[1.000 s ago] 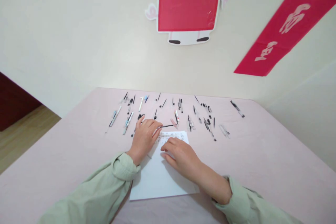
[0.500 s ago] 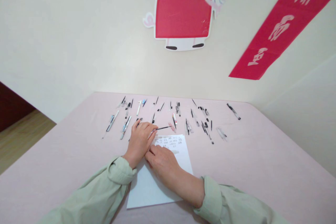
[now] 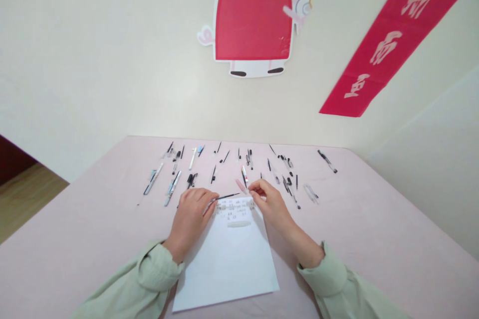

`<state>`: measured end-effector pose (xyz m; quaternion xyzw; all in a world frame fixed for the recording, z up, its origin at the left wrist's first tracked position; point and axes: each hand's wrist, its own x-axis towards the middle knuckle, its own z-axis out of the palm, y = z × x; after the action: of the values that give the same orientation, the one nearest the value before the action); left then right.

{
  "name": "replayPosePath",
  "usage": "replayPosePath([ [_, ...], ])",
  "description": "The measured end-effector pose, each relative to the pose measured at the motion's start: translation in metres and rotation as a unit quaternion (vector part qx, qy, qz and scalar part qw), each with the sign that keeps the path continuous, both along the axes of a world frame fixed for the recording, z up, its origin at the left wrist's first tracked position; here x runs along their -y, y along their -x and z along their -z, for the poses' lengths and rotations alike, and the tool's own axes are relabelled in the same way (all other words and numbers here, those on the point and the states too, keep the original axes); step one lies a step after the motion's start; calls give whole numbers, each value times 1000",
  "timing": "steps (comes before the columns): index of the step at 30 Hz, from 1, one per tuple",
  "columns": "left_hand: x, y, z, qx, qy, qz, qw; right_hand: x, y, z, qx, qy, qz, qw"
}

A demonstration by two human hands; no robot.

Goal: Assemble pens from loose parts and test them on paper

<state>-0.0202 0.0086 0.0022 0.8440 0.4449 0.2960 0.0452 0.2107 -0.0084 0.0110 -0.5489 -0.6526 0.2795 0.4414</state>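
My left hand [image 3: 192, 214] rests at the upper left of the white paper [image 3: 226, 269], its thumb and fingers closed on a thin dark pen refill [image 3: 228, 195]. The refill points right, over the paper's top edge. My right hand [image 3: 271, 204] is at the paper's upper right corner, with thumb and forefinger pinched at the near end of a pink pen barrel [image 3: 241, 186]. Rows of handwriting fill the top of the sheet. Below them lies a translucent grey pen barrel [image 3: 238, 224].
Several loose pens, refills and caps lie across the pink tablecloth [image 3: 93, 229] beyond the paper. A white pen [image 3: 192, 158], a light blue pen [image 3: 172, 188] and a black-capped clear pen [image 3: 327, 161] are among them. The wall [image 3: 149, 60] rises behind the table.
My right hand has moved from the middle of the paper up and right to the pink pen barrel, uncovering the grey barrel. My left hand still holds the refill. The view has shifted slightly.
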Motion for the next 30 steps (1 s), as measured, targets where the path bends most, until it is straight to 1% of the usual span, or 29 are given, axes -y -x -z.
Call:
replayPosePath([
  [3,-1,2,5,-5,-4,-2,1000,-3,3,13,-37,8,1,999],
  [6,-2,3,6,-7,-9,-1,1000,-4,7,18,-48,15,3,999],
  [11,-2,2,6,-8,-11,3,1000,-4,10,18,-48,24,-5,999],
  [15,-2,2,6,-10,-9,2,1000,-4,11,18,-48,16,-4,999],
  [22,-1,1,6,-11,-4,7,1000,-3,12,16,-49,23,1,999],
  [30,-2,1,7,-9,-14,11,1000,-3,14,16,-39,20,-1,999],
])
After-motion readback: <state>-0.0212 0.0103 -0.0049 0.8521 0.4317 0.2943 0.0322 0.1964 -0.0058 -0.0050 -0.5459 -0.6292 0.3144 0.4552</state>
